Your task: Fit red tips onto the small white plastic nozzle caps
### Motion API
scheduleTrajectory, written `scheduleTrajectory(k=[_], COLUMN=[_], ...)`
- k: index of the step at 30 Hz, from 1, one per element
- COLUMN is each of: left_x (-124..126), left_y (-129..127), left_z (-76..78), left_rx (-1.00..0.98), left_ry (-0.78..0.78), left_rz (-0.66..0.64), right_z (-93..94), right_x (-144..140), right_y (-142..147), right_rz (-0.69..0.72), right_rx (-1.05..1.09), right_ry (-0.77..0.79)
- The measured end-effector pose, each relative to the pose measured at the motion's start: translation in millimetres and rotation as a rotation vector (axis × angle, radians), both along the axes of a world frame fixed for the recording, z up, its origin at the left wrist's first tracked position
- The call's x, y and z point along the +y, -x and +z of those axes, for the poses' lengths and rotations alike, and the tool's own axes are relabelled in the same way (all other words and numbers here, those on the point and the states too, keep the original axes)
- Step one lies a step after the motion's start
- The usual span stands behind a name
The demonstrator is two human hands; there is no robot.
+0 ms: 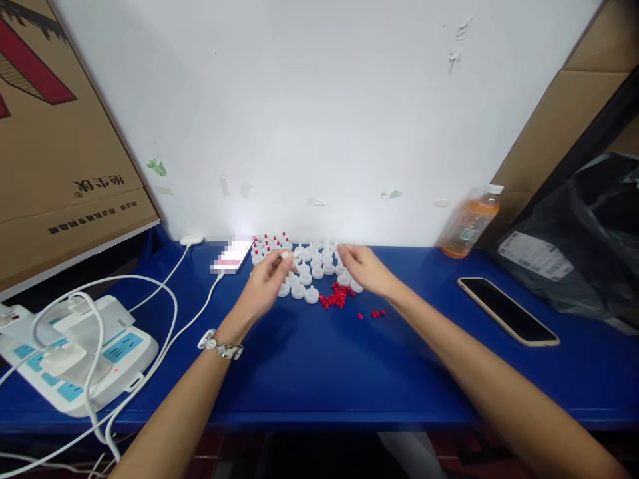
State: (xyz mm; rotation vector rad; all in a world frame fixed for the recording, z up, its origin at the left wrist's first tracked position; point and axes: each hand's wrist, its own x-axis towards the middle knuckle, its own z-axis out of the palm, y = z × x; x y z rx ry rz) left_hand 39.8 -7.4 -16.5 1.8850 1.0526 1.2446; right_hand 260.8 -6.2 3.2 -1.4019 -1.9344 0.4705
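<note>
My left hand is closed in a pinch on a white nozzle cap, partly hidden by the fingers. My right hand hovers at the right side of the group, its fingers curled together; whatever they hold, if anything, is hidden. Between and behind the hands stand many white nozzle caps without red on top. A loose pile of small red tips lies in front of them, with a few strays nearer me. At the back left, white caps with red tips stand grouped together.
A lit phone on a cable lies left of the caps. The power strip and looping white cables fill the left side. To the right are a dark phone, an orange drink bottle and a black plastic bag. A white wall borders the blue table.
</note>
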Motion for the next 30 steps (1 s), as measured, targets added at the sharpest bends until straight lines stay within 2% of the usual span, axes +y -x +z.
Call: scheduleTrajectory(k=[3, 5, 7, 9, 12, 15, 23, 27, 30], left_x=[-1.1, -3.5, -5.4, -6.9, -9.1, -10.1, -2.8, -2.1, -2.5], left_y=[-2.3, -5.4, -7.4, -8.6, -9.9, -9.0, 4.1, 3.7, 3.9], left_z=[-2.4, -4.9, -7.3, -8.4, -7.7, -6.3, -6.3, -5.7, -5.3], left_rx=[0.146, 0.228, 0.284, 0.321, 0.314, 0.283, 0.253, 0.234, 0.245], left_ry=[-0.074, -0.123, -0.144, -0.150, -0.156, -0.166, -0.191, -0.203, -0.202], left_rz=[-0.047, -0.033, -0.012, -0.004, 0.003, 0.057, 0.213, 0.241, 0.290], right_z=[-6.7, -8.6, -6.6, -2.5, 2.8, 7.5, 28.1, 25.9, 21.9], right_x=[-1.1, -2.9, -3.9, -3.0, 2.9, 11.6, 15.1, 8.1, 19.5], right_y=[-0.5, 0.7, 1.1, 2.1, 8.5, 20.0, 44.9, 51.7, 47.7], right_rz=[0.102, 0.131, 0.139, 0.155, 0.277, 0.392, 0.448, 0.406, 0.349], right_rx=[-0.292, -0.366, -0.290, -0.119, 0.161, 0.298, 0.074, 0.029, 0.062], right_ry=[-0.082, -0.081, -0.019, 0.063, 0.149, 0.156, -0.030, -0.151, -0.191])
